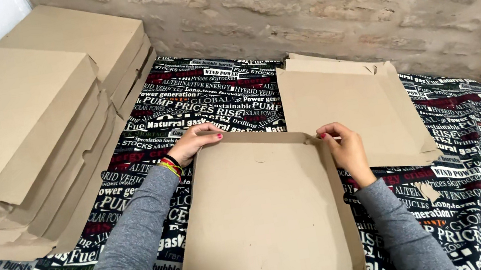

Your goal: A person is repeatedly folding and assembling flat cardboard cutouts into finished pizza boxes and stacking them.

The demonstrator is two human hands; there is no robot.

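Both hands gripped the flat cardboard box point(268, 213) at its far corners, left hand point(196, 141) and right hand point(346, 151), fingers pinching the folded-up edges.

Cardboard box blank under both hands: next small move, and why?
Probably fold the far wall fully upright and tuck its corners. The left hand and right hand already grip the far corners of the cardboard box blank, whose side walls stand raised while the lid panel still lies flat on the printed tablecloth. Finished boxes are stacked left.
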